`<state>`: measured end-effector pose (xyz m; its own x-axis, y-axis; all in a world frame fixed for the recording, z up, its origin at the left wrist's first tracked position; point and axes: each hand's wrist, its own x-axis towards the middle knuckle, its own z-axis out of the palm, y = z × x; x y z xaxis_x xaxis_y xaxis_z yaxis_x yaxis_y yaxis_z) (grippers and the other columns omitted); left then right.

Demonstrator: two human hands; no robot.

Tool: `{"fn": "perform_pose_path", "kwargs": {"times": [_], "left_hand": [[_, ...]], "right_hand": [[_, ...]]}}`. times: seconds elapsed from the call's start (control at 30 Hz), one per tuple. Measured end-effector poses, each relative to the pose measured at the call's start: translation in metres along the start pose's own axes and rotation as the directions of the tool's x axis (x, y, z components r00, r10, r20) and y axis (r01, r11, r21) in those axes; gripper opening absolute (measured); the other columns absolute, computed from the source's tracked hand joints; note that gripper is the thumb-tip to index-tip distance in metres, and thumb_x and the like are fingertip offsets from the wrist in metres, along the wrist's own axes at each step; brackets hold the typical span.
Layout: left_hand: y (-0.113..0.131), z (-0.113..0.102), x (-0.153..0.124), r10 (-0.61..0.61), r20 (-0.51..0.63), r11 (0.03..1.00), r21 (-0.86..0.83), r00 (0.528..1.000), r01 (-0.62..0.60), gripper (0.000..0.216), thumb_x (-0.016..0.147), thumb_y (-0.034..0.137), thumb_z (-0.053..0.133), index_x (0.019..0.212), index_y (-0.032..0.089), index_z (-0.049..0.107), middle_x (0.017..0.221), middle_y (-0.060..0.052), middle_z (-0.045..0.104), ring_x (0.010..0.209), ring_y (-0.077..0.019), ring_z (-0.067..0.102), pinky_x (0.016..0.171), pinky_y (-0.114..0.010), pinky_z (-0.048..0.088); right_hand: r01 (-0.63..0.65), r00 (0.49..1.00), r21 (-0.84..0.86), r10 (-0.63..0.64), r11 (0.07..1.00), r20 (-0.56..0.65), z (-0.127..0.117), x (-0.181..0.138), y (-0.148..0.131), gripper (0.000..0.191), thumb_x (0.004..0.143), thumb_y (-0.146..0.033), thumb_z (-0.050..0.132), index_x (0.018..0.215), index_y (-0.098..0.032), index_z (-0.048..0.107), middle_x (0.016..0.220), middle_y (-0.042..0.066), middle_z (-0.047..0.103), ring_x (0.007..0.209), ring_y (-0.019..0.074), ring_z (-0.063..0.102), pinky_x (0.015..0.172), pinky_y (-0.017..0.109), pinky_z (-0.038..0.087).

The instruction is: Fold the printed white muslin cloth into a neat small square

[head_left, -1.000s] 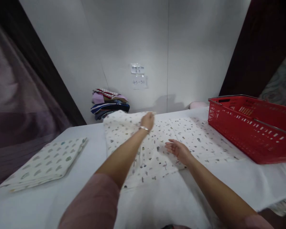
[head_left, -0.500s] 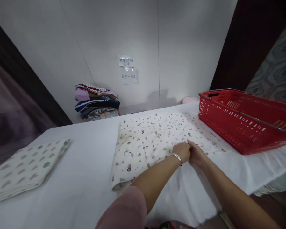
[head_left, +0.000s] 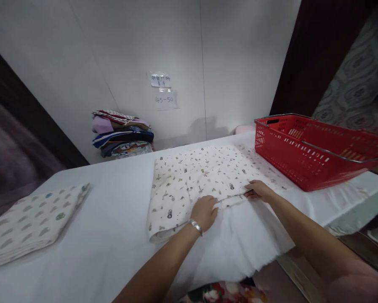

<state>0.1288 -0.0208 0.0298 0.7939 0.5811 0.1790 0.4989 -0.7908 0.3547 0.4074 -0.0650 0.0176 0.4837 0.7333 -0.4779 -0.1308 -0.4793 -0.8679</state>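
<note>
A white cloth with small printed motifs (head_left: 189, 176) lies folded in a layer or more on the white-covered table. My left hand (head_left: 204, 212), with a silver bracelet at its wrist, rests on the cloth's near edge, its fingers lying along the fabric and the thumb apart from them. Farther right along that same edge, my right hand (head_left: 259, 190) pinches the cloth between thumb and fingers. Its fingertips are partly hidden by the fabric. At the near left corner, the cloth's layers curl up slightly.
A red plastic basket (head_left: 290, 153) with metal handles stands at the right, near the cloth's far right end. Another folded cloth with grey cloud shapes (head_left: 34, 219) lies at the left. Behind the table, a pile of folded clothes (head_left: 122, 134) stands by the wall (head_left: 176, 42).
My hands, together at the near edge before, are now apart. The left has moved left along the cloth, and the right holds the edge farther right. The view has shifted slightly.
</note>
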Motion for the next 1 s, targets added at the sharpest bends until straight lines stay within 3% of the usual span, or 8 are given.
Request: {"fn": "perform_pose_path", "kwargs": {"times": [0.23,0.33,0.43,0.53,0.67,0.8,0.9,1.0], "left_hand": [[-0.061,-0.033,-0.08,-0.169,-0.221,0.979,0.075,0.961,0.189,0.03,0.085,0.028,0.044,0.107,0.018,0.062,0.113,-0.008,0.062,0.105,-0.0224,0.056,0.092,-0.041,0.045],[-0.076,-0.04,-0.105,-0.211,-0.295,0.963,0.099,0.932,0.249,0.031,0.084,0.032,0.046,0.107,0.018,0.062,0.112,-0.008,0.063,0.106,-0.0233,0.056,0.093,-0.042,0.045],[-0.082,-0.043,-0.118,-0.194,-0.297,0.961,0.133,0.935,0.242,0.034,0.082,0.036,0.049,0.108,0.019,0.062,0.113,-0.008,0.063,0.106,-0.0239,0.057,0.093,-0.043,0.045],[-0.08,-0.046,-0.118,-0.166,-0.289,0.959,0.176,0.943,0.223,0.036,0.08,0.038,0.051,0.109,0.02,0.062,0.114,-0.008,0.063,0.107,-0.0254,0.056,0.092,-0.044,0.045],[-0.076,-0.043,-0.105,-0.146,-0.296,0.964,0.173,0.944,0.203,0.036,0.081,0.039,0.049,0.109,0.02,0.062,0.115,-0.009,0.062,0.107,-0.025,0.056,0.093,-0.043,0.043],[-0.071,-0.028,-0.095,-0.139,-0.268,0.973,0.143,0.953,0.182,0.036,0.082,0.04,0.047,0.107,0.019,0.063,0.114,-0.008,0.063,0.106,-0.0238,0.057,0.093,-0.042,0.044],[-0.067,-0.017,-0.091,-0.139,-0.235,0.975,0.138,0.962,0.174,0.04,0.081,0.045,0.05,0.108,0.019,0.063,0.117,-0.008,0.062,0.11,-0.0244,0.055,0.094,-0.043,0.044],[-0.067,-0.013,-0.089,-0.132,-0.2,0.973,0.158,0.971,0.166,0.038,0.08,0.043,0.05,0.107,0.019,0.064,0.118,-0.008,0.062,0.111,-0.0245,0.054,0.095,-0.042,0.044]], "right_hand": [[-0.018,1.0,-0.206,0.013,0.978,-0.025,0.0,0.008,-0.008,0.028,0.067,-0.021,0.074,0.085,-0.015,0.054,0.048,0.002,0.06,0.041,0.0171,0.057,0.038,0.024,0.045],[-0.035,0.999,-0.246,0.028,0.969,-0.032,0.006,0.008,-0.012,0.023,0.067,-0.017,0.073,0.08,-0.016,0.054,0.044,0.001,0.057,0.039,0.0162,0.055,0.035,0.021,0.041],[-0.011,0.999,-0.222,0.002,0.975,-0.038,0.001,0.01,-0.031,0.019,0.068,-0.016,0.072,0.075,-0.016,0.054,0.044,0.001,0.056,0.039,0.0144,0.053,0.034,0.019,0.036],[0.105,0.987,-0.134,-0.12,0.985,-0.107,-0.028,0.014,-0.07,0.012,0.079,-0.021,0.063,0.077,-0.015,0.052,0.048,0.001,0.055,0.04,0.0094,0.049,0.035,0.016,0.033],[0.227,0.925,-0.06,-0.234,0.972,-0.298,-0.091,0.014,-0.106,0.017,0.094,-0.025,0.041,0.082,-0.016,0.05,0.052,-0.002,0.052,0.04,0.0045,0.045,0.038,0.012,0.033],[0.087,0.91,-0.1,-0.12,0.991,-0.396,-0.129,0.007,-0.077,0.016,0.087,-0.021,0.053,0.073,-0.014,0.051,0.046,-0.001,0.051,0.035,0.0064,0.042,0.034,0.016,0.029],[-0.038,0.91,-0.136,-0.022,0.99,-0.413,-0.137,0.005,-0.039,0.016,0.083,-0.02,0.058,0.069,-0.013,0.054,0.044,0.001,0.053,0.034,0.0089,0.045,0.034,0.018,0.03],[-0.107,0.917,-0.163,0.034,0.981,-0.398,-0.141,0.006,-0.018,0.017,0.084,-0.018,0.056,0.069,-0.012,0.055,0.046,0.003,0.057,0.037,0.0103,0.049,0.036,0.017,0.034]]}}
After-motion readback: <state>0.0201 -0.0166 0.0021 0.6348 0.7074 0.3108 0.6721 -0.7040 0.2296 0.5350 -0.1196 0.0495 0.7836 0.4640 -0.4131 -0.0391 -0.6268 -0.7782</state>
